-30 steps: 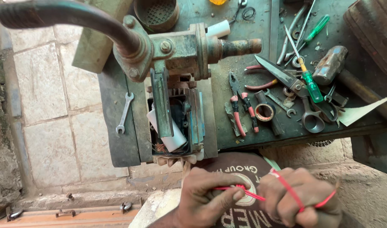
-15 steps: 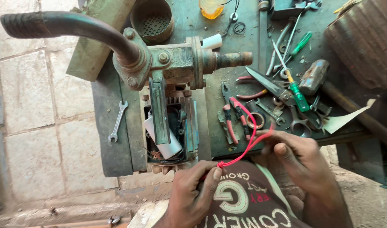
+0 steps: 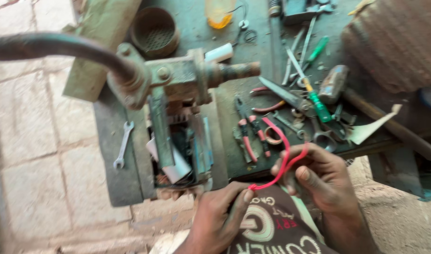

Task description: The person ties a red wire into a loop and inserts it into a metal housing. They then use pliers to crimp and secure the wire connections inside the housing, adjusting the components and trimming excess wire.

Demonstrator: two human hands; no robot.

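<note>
Wire (image 3: 283,157), red, looped near the bench (image 3: 234,141) edge; left hand (image 3: 220,216) pinches one end, right hand (image 3: 319,176) grips the loop. Risk: slipping from the pinch, snagging on pliers (image 3: 246,134) close behind.

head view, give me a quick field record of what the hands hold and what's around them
left hand: pinches one end of the red wire
right hand: grips the wire's looped part
wire: bent in a loop, raised over the bench edge
bench: dark green, cluttered
beside the hands: red-handled pliers, scissors, green-handled screwdriver
left part of bench: rusty hand-cranked machine, spanner
</note>
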